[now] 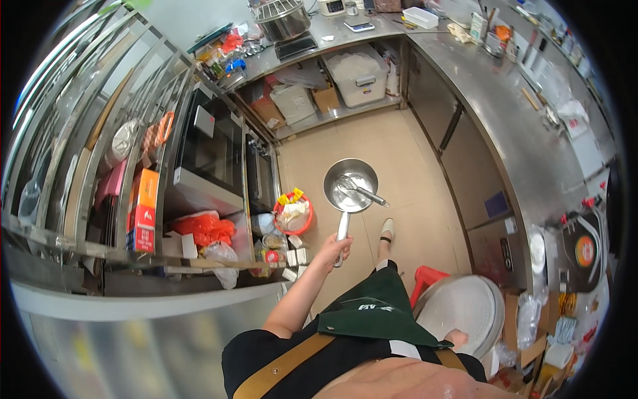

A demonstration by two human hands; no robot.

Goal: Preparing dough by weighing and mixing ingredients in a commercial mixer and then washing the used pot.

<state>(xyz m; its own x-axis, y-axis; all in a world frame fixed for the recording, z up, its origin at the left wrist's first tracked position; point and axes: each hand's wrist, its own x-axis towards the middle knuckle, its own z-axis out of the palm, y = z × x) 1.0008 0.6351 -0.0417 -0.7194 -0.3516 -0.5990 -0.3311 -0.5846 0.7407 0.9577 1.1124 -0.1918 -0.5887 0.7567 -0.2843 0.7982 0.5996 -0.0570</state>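
Note:
My left hand (333,251) is closed around the long handle of a steel saucepan (351,165), held out in front of me above the floor. Inside the pan rests a metal whisk (369,195), its wires on the bottom and its handle leaning over the right rim. My right hand (457,338) hangs low at my right side, partly behind my dark green apron (372,292). Nearest to it is a large round whitish lid or container top (465,312); its fingers are too hidden to make out.
A red bin with rubbish (294,214) stands left of the pan, by an oven (207,143) and a metal rack (100,159). Steel counters (478,86) run along the back and right. Below the back one sits a white tub (355,83). A red stool (425,279) is right.

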